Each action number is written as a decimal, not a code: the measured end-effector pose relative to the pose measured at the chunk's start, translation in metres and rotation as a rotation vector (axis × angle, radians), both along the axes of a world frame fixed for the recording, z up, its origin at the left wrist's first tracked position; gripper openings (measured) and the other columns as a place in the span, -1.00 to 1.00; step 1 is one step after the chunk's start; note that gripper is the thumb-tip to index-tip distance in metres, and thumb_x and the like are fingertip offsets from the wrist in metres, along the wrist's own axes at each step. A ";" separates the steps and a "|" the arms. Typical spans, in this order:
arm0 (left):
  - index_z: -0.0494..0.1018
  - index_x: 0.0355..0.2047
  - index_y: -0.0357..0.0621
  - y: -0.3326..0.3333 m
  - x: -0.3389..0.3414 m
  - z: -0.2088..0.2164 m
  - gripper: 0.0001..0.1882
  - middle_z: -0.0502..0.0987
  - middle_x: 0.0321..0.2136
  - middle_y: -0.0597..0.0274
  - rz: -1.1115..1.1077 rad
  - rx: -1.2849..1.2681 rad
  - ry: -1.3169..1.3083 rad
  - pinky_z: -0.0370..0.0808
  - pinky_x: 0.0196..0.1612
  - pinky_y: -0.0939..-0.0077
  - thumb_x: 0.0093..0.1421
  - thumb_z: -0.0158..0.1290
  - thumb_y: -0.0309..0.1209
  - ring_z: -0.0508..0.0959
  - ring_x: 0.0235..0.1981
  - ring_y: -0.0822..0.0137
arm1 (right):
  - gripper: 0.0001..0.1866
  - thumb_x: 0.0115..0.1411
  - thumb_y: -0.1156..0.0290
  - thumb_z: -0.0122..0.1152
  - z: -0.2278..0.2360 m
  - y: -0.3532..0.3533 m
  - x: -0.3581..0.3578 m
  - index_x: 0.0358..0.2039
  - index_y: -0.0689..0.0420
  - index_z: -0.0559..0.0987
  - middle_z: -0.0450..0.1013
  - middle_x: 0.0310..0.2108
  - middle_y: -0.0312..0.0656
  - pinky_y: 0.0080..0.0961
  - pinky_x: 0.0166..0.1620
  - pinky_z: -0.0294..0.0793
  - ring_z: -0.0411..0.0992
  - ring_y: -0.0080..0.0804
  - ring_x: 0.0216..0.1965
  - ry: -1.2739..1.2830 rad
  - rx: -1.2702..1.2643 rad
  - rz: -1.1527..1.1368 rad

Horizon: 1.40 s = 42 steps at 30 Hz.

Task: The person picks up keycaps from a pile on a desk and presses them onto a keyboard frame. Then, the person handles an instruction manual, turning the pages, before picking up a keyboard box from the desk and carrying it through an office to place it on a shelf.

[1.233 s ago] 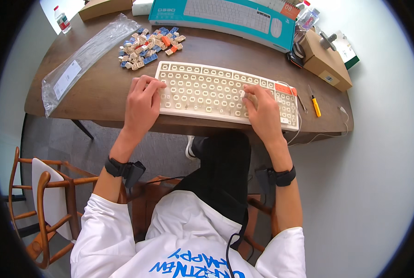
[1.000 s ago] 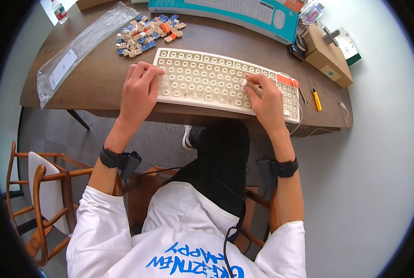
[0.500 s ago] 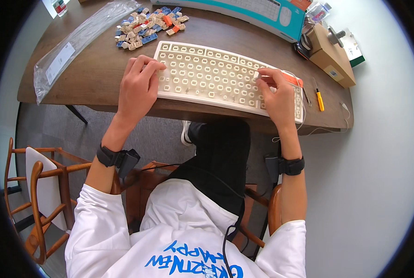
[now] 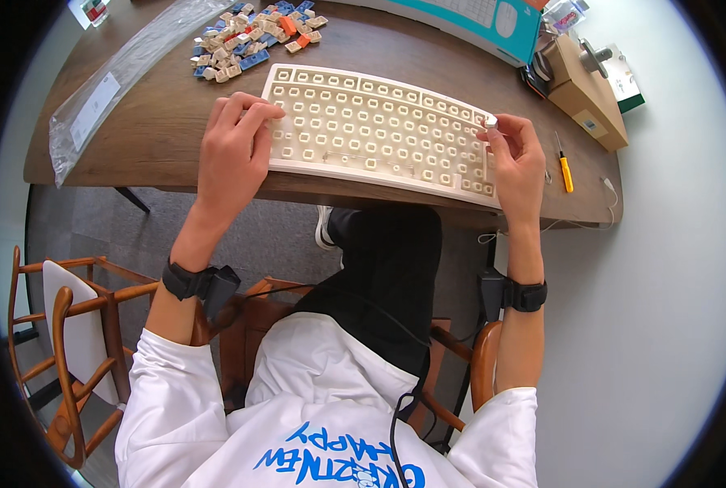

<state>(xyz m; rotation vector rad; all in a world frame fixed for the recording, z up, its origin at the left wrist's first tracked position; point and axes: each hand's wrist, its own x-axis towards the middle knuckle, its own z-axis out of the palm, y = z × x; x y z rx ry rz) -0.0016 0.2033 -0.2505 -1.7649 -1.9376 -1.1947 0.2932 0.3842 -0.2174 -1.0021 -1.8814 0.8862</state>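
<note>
A cream-white keyboard with its keycaps off lies at the table's front edge, rows of bare key sockets showing. My left hand grips its left end, fingers bent, the index fingertip resting on the top near the edge. At the keyboard's upper right corner my right hand pinches a small silver-white piece between thumb and fingers. Whether that piece touches the keyboard I cannot tell, and the hand hides part of the right end. Behind the keyboard is a loose pile of keycaps, cream, blue and orange.
A clear plastic sleeve stretches along the table's left. At the back lies a teal and white box, with a brown cardboard box to the right. A yellow-handled screwdriver and a thin white cable lie at right.
My right hand has moved right and slightly up, from over the right-hand keys to the upper right corner. The orange strip there no longer shows. My left hand stays at the left end.
</note>
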 end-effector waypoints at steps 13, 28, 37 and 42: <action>0.51 -0.30 -0.24 0.001 0.001 0.000 -0.85 0.50 -0.32 0.16 -0.003 -0.025 0.014 0.42 -0.16 0.32 0.14 0.03 -0.68 0.46 -0.23 0.14 | -0.85 0.29 0.56 0.11 -0.003 -0.005 0.003 -0.15 0.30 0.46 0.56 -0.29 -0.10 -0.52 -0.10 0.50 0.59 -0.40 -0.20 0.005 0.092 -0.021; 0.52 -0.34 -0.19 -0.001 0.000 0.004 -0.85 0.48 -0.33 0.18 0.004 0.003 0.021 0.42 -0.17 0.28 0.09 0.04 -0.67 0.44 -0.26 0.11 | -0.81 0.25 0.55 0.17 0.001 -0.009 -0.015 -0.13 0.24 0.45 0.57 -0.28 -0.01 -0.35 -0.13 0.51 0.58 -0.17 -0.21 -0.222 0.276 0.087; 0.53 -0.34 -0.20 -0.003 0.001 0.005 -0.83 0.48 -0.33 0.19 0.002 0.001 -0.022 0.42 -0.17 0.28 0.08 0.03 -0.68 0.44 -0.26 0.11 | -0.80 0.22 0.55 0.20 0.012 -0.014 -0.020 -0.14 0.24 0.47 0.56 -0.33 -0.02 -0.34 -0.16 0.51 0.58 -0.15 -0.23 -0.286 0.269 0.097; 0.53 -0.33 -0.20 -0.002 0.001 0.004 -0.83 0.48 -0.33 0.18 0.002 -0.004 -0.051 0.45 -0.17 0.27 0.08 0.04 -0.68 0.45 -0.24 0.10 | -0.81 0.23 0.55 0.19 0.016 -0.016 -0.022 -0.14 0.23 0.47 0.56 -0.34 -0.02 -0.33 -0.17 0.51 0.59 -0.14 -0.23 -0.323 0.279 0.104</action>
